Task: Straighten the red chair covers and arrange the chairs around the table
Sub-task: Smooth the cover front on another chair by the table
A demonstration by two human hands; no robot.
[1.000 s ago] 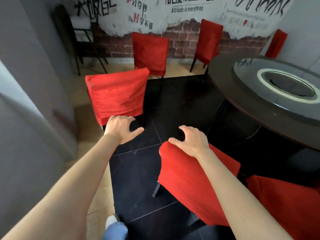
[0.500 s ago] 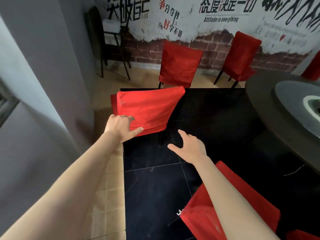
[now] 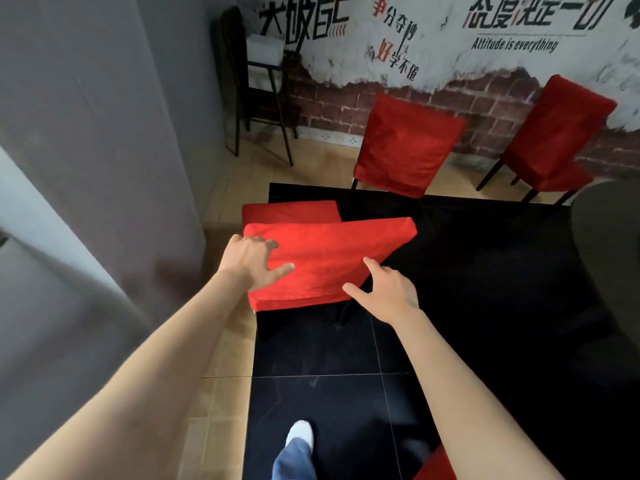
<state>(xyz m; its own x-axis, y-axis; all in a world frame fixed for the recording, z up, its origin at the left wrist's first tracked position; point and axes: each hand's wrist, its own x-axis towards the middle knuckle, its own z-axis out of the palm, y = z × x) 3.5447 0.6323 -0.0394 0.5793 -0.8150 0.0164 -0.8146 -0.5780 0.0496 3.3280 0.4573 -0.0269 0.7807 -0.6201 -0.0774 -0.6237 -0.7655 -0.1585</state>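
Note:
A chair with a red cover (image 3: 332,258) stands in front of me, its back towards me and its seat behind. My left hand (image 3: 252,259) rests on the left side of the chair back, fingers spread over the cloth. My right hand (image 3: 388,292) hovers at the lower right corner of the cover with thumb and fingers spread, holding nothing. Two more red-covered chairs (image 3: 405,147) (image 3: 554,136) stand by the brick wall. The dark round table (image 3: 609,223) shows only at the right edge.
A grey wall (image 3: 104,168) runs close along the left. A black metal stand (image 3: 263,84) sits in the far corner. Another red cover (image 3: 436,465) peeks in at the bottom. My foot (image 3: 299,434) is on the black floor tiles.
I have stepped towards the chair by the wall. My right hand left the near chair and reached the cover's right corner. My left hand moved up onto the chair back.

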